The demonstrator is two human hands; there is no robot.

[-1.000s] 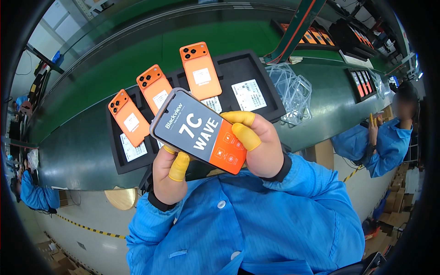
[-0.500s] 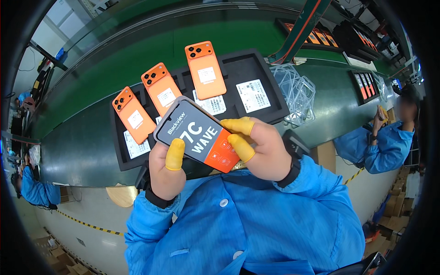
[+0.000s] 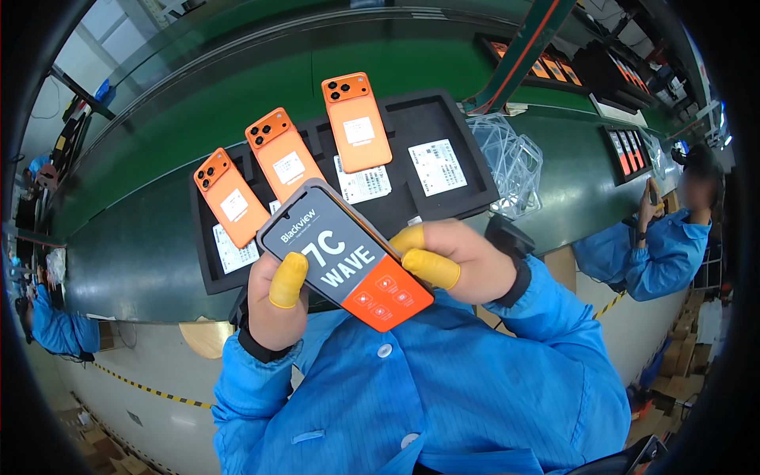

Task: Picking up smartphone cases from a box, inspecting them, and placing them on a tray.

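Observation:
Between my two hands is a smartphone [image 3: 346,257], tilted, its front facing me and covered by a grey and orange printed film. My left hand [image 3: 279,297] grips its left edge, a yellow finger cot on the thumb. My right hand [image 3: 451,261] is closed on the opposite edge, with yellow cots on thumb and forefinger. Other fingers are hidden behind the phone. Just beyond, three orange phones, a left one [image 3: 231,198], a middle one [image 3: 283,158] and a right one [image 3: 358,127], lie camera side up on a black tray [image 3: 467,154]. White labels stick to their backs.
A printed white label card [image 3: 438,168] lies in the tray's right compartment. Clear plastic frames [image 3: 507,162] are heaped beside the tray on the green bench [image 3: 131,245]. A green post [image 3: 518,55] rises behind them. A co-worker in blue [image 3: 653,245] sits at right, near more trays [image 3: 625,154].
My hands have brought the phone lower and closer to my body, and its face shows more fully. The tray and the three orange phones stay put.

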